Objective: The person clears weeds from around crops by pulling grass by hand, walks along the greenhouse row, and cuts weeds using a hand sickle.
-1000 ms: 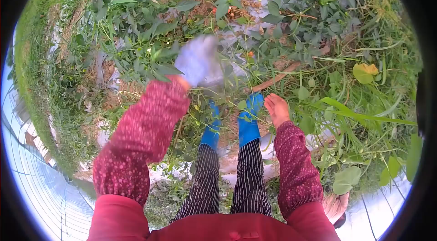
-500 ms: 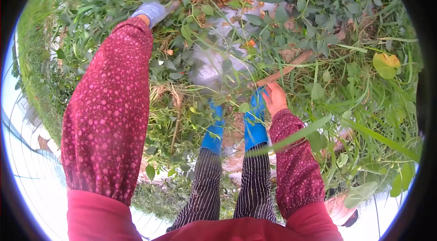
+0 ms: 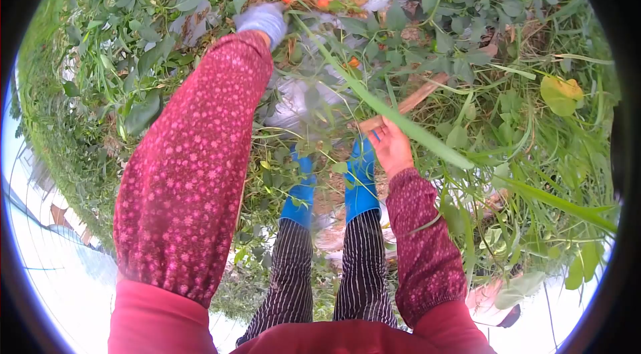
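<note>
My left hand (image 3: 262, 22), in a pale glove, reaches into the leafy plants at the upper left; its fingers are hidden by the glove's angle and leaves. Red fruits (image 3: 324, 2) lie on the ground a little to its right. My bare right hand (image 3: 392, 145) is held above my right boot (image 3: 361, 177), fingers apart and nothing in them. Just beyond its fingertips lies a flat brown strip (image 3: 422, 95). A long green blade of grass (image 3: 394, 117) crosses close above that hand.
Leafy plants (image 3: 150, 53) spread over the left and top. Pale plastic sheeting (image 3: 300, 100) shows between them. Tall grass (image 3: 534, 153) and a yellowing leaf (image 3: 561, 95) stand on the right. My left boot (image 3: 300, 187) is among low weeds.
My left hand swung out to the upper left, then came back a little to the right. My right hand has moved slightly left and up. A grass blade now crosses the middle.
</note>
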### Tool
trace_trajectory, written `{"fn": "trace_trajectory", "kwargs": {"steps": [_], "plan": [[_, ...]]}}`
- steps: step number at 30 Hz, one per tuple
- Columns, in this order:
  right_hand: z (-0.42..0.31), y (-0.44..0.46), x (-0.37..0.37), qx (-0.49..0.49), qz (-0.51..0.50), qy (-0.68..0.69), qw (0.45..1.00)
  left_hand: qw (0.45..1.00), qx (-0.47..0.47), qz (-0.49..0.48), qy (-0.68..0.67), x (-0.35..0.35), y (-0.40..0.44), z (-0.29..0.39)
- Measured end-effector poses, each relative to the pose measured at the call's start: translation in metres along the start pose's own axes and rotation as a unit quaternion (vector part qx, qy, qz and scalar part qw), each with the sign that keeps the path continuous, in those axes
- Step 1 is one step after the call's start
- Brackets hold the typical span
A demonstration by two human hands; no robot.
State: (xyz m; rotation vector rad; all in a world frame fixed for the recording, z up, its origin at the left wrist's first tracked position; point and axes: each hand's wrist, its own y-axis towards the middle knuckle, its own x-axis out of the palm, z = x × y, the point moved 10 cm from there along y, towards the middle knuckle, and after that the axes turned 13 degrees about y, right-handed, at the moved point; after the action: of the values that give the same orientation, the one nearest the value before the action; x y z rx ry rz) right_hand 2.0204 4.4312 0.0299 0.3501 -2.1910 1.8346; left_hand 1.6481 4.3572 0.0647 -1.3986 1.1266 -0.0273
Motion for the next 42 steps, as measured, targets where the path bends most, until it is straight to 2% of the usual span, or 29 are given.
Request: {"fn": "trace_trajectory", "kwargs": {"steps": [1,2,3,5,6,8,9,11,12,13,15,17,19,21,22,23,24,25,26,27,28,29,31,33,34,35,37,40,42], "plan": [[-0.005,-0.014,0.013,0.008,-0.014,0.053,0.998,0.999,0.049,-0.003,-0.016,0.009,-0.001,0.015],[-0.01,-0.027,0.024,0.017,-0.028,0.106,0.994,0.987,0.099,0.064,-0.108,-0.003,-0.03,0.035],[-0.013,-0.039,0.034,0.026,-0.043,0.158,0.986,0.967,0.146,0.075,-0.197,0.023,-0.029,0.049],[-0.028,-0.061,0.038,-0.006,-0.059,0.171,0.984,0.982,0.143,0.007,-0.123,0.059,-0.056,0.074],[-0.037,-0.075,0.038,-0.011,-0.072,0.181,0.981,0.983,0.126,0.021,-0.131,0.062,-0.079,0.076],[-0.057,-0.101,0.049,-0.042,-0.066,0.17,0.982,0.947,0.119,0.084,-0.286,0.088,-0.103,0.077],[-0.062,-0.109,0.053,-0.035,-0.099,0.205,0.973,0.972,0.182,0.066,-0.134,0.12,-0.121,0.096],[-0.076,-0.123,0.054,-0.023,-0.162,0.278,0.947,0.929,0.295,0.224,0.02,0.143,-0.196,0.123],[-0.08,-0.127,0.045,-0.042,-0.115,0.288,0.95,0.962,0.259,0.056,-0.063,0.172,-0.21,0.12],[-0.082,-0.128,0.045,-0.032,-0.134,0.297,0.945,0.96,0.211,-0.115,-0.145,0.203,-0.232,0.117],[-0.085,-0.13,0.046,-0.013,-0.175,0.314,0.933,0.956,0.216,-0.146,-0.135,0.21,-0.255,0.107],[-0.088,-0.123,0.045,-0.03,-0.146,0.304,0.941,0.967,0.191,-0.148,-0.086,0.211,-0.251,0.091],[-0.093,-0.116,0.056,-0.061,-0.081,0.264,0.959,0.98,0.163,-0.049,-0.105,0.151,-0.219,0.069],[-0.086,-0.107,0.063,-0.036,-0.13,0.27,0.953,0.966,0.17,0.086,-0.176,0.076,-0.187,0.055],[-0.084,-0.103,0.067,-0.022,-0.153,0.28,0.948,0.978,0.15,0.102,-0.099,0.07,-0.162,0.051],[-0.081,-0.101,0.072,-0.008,-0.177,0.289,0.941,0.953,0.166,0.245,0.065,0.023,-0.161,0.057],[-0.08,-0.101,0.079,-0.008,-0.21,0.291,0.933,0.961,0.148,0.227,0.056,0.007,-0.138,0.051],[-0.079,-0.098,0.078,-0.006,-0.201,0.309,0.93,0.916,0.133,0.363,0.106,-0.018,-0.131,0.044],[-0.078,-0.097,0.073,-0.004,-0.188,0.327,0.926,0.923,0.097,0.358,0.101,-0.042,-0.116,0.029],[-0.078,-0.097,0.069,-0.003,-0.175,0.345,0.922,0.959,0.041,0.262,0.1,-0.051,-0.09,0.009],[-0.078,-0.098,0.068,-0.007,-0.179,0.327,0.928,0.97,0.009,0.224,0.093,-0.053,-0.07,-0.014],[-0.079,-0.097,0.065,-0.008,-0.179,0.315,0.932,0.973,-0.04,0.216,0.076,-0.039,-0.048,-0.045],[-0.08,-0.096,0.055,-0.007,-0.176,0.294,0.94,0.995,-0.069,0.073,0.027,-0.001,-0.05,-0.074],[-0.077,-0.093,0.047,-0.015,-0.143,0.278,0.95,0.998,-0.053,0.031,0.028,0.046,-0.06,-0.071],[-0.076,-0.093,0.046,-0.016,-0.137,0.27,0.953,0.994,-0.095,-0.049,0.015,0.056,-0.072,-0.064],[-0.075,-0.094,0.045,-0.017,-0.128,0.258,0.957,0.994,-0.1,-0.039,0.014,0.064,-0.076,-0.056],[-0.076,-0.09,0.038,-0.04,-0.106,0.247,0.962,0.975,-0.184,-0.068,-0.107,0.092,-0.07,-0.053],[-0.073,-0.091,0.034,-0.056,-0.019,0.23,0.971,0.966,-0.197,-0.026,-0.163,0.071,-0.079,-0.047],[-0.072,-0.089,0.034,-0.059,-0.035,0.238,0.969,0.959,-0.211,-0.097,-0.162,0.075,-0.073,-0.064]]}}
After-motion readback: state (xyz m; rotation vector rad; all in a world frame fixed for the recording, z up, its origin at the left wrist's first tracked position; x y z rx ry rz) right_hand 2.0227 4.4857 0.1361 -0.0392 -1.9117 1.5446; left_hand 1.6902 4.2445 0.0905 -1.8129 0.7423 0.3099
